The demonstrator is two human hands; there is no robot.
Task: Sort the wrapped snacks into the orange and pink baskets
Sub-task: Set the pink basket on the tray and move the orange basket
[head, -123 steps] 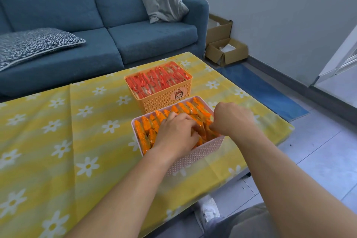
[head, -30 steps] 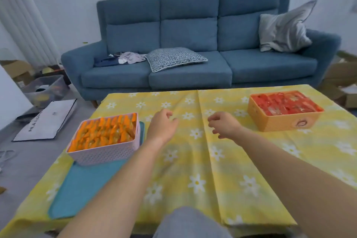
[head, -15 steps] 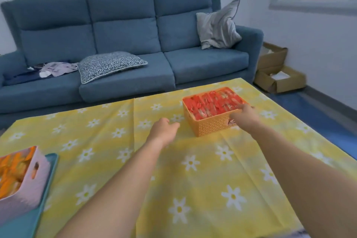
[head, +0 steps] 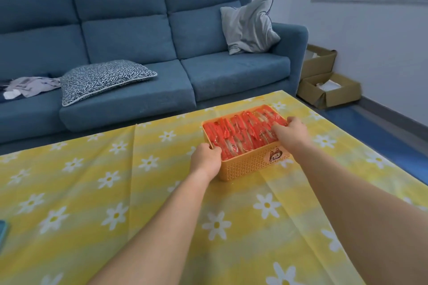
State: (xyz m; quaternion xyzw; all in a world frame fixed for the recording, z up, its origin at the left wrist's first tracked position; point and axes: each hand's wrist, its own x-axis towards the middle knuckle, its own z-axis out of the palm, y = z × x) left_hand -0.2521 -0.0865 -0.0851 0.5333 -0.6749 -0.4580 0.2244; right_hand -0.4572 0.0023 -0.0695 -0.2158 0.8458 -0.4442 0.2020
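Observation:
The orange basket (head: 251, 163) stands on the yellow flowered tablecloth (head: 143, 203), right of centre, filled with red wrapped snacks (head: 243, 132). My left hand (head: 206, 157) grips the basket's near left corner, fingers curled over the rim. At the opposite end, my right hand (head: 290, 128) grips the right rim, its fingers reaching in over the snacks. The pink basket is out of view.
A blue sofa (head: 139, 41) with a patterned cushion (head: 104, 78) and a grey pillow (head: 250, 23) stands behind the table. Open cardboard boxes (head: 328, 90) sit on the floor at right. A teal edge (head: 3, 231) shows at the table's far left.
The view has swung right, away from the pink basket. My left hand moved from the cloth to the orange basket's left corner, and both hands now grip its rim.

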